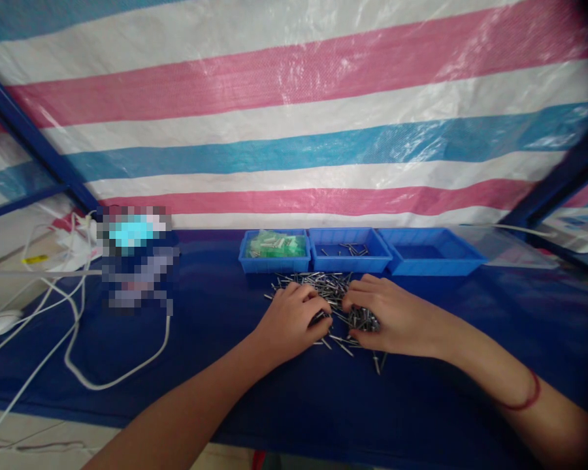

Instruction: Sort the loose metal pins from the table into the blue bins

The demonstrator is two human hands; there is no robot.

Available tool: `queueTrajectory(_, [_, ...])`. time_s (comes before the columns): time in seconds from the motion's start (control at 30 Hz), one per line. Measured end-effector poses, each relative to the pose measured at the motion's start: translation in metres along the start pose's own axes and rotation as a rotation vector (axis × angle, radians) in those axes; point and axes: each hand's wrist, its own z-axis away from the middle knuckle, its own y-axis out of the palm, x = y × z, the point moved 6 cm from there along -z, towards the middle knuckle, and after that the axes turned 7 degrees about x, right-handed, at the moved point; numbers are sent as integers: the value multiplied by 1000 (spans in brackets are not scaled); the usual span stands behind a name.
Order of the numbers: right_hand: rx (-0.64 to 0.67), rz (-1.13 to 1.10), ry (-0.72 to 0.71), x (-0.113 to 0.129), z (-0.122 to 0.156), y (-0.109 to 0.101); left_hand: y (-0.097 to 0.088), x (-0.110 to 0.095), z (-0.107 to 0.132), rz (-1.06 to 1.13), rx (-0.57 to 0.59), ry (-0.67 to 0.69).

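A heap of small metal pins (329, 286) lies on the dark blue cloth of the table (215, 365), just in front of three blue bins. My left hand (290, 321) rests on the heap's left side with its fingers curled down onto the pins. My right hand (383, 316) lies on the right side, fingers bent and pressed together over a cluster of pins. The two hands nearly touch at the fingertips. A red cord circles my right forearm.
Three blue plastic bins stand in a row at the back: the left bin (274, 250) holds green pieces, the middle bin (349, 250) a few pins, the right bin (434, 252) looks bare. White cables (73, 339) loop at the left. A striped tarp hangs behind.
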Motion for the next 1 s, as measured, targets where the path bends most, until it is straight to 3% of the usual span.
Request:
queueTrajectory(0.3, [-28,7,6,5,-9,12,0,0,-1,-7,-2,-7])
queueTrajectory(0.63, [-92,-105,-36,9,-8,6,0,2,-1,54,-33,4])
queueTrajectory(0.8, [-234,-296,40,4,-7,-2,-7,7,-4,228,-125,-30])
queueTrajectory(1.0, [-377,-733,189,-9,-6,2,-16,11,-1,577,-253,-140])
